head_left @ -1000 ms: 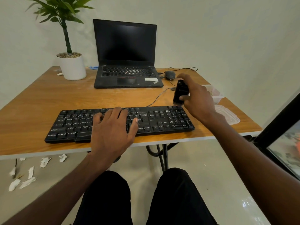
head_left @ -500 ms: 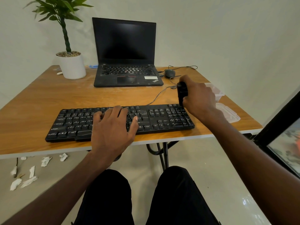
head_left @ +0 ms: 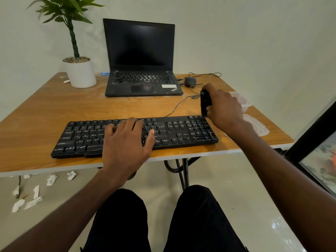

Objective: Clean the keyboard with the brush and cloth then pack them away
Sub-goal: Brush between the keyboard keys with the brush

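- There is only one view, from a camera worn on the person's head.
- It looks forward and down over the wooden table [head_left: 45, 113], with the wall behind at the top.
- The black keyboard [head_left: 181, 132] lies near, across the middle; the laptop [head_left: 140, 57] stands farther back.
- The person's two forearms enter from the bottom corners, and the knees and floor fill the bottom.
- The wide lens bends the edges of the table.

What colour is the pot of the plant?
The pot is plain white, seen in the head view.
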Demonstrator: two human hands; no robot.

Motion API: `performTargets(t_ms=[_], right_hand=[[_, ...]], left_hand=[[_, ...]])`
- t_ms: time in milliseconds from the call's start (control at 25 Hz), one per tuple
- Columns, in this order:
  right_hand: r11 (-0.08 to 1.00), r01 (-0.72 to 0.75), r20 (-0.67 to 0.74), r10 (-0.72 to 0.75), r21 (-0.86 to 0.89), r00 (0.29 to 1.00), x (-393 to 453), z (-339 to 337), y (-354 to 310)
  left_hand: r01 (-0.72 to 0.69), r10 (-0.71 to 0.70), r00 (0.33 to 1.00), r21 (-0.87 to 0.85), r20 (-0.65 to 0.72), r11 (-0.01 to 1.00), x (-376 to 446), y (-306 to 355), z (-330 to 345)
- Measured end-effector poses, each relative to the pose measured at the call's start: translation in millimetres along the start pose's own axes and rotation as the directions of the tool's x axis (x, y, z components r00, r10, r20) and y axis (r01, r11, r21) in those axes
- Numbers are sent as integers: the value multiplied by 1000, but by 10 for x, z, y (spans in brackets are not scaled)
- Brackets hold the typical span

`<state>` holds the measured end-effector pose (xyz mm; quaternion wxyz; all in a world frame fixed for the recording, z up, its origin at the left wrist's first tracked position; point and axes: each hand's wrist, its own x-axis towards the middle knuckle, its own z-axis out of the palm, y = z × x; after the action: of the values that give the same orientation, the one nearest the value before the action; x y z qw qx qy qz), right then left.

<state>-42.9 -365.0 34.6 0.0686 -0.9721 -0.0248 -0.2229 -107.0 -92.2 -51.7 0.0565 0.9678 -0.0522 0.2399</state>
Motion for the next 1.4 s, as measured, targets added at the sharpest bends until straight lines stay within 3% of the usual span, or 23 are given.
performTargets(t_ms=[80,200,240,360,400,520,760,840,880,960,1040,1200,1400], right_hand=[[994,49,51,-55,98,997,25,21,-55],[889,-6,113,-51,458,992,48,19,-167],[894,-4,101,-46,449,994,38,24,-192],[994,19,-30,-16,108,999,-34,65,-200],[996,27,-66,-21,81,998,-46,58,-205],[947,95,-78,-74,307,994,-61,9,-285],[690,64,18,-111,721,994,-106,14,-806],[604,47,58,-154,796,986,-108,85,-1040],[564,39,75,-176,825,982,-103,128,-1160],[504,33,98,-231,863,968,-85,214,-1403],[456,43,104,-292,889,951,-57,291,-1655],[388,34,122,-370,921,921,34,422,-2087],[384,19,149,-403,923,903,159,555,-2557]], left_hand=[[0,0,1000,4,4,1000,3,-3,-4],[2,-2,1000,9,1,1000,-4,-4,4],[1,-1,1000,8,-8,1000,-4,-8,11],[-3,3,1000,10,-17,1000,2,-16,13],[1,-1,1000,9,-16,1000,2,-21,7],[23,-23,1000,-51,-9,998,-6,-13,-47],[-12,-44,983,-302,-177,953,107,-614,-439],[58,-80,996,-382,-42,922,98,-1140,-512],[134,-103,990,-456,93,880,63,-1396,-526],[321,-97,915,-559,392,765,-30,-1774,-520],[395,-21,838,-580,545,713,-72,-1965,-508],[397,69,776,-571,627,719,-15,-2082,-483],[392,40,782,-541,622,744,6,-2089,-496]])
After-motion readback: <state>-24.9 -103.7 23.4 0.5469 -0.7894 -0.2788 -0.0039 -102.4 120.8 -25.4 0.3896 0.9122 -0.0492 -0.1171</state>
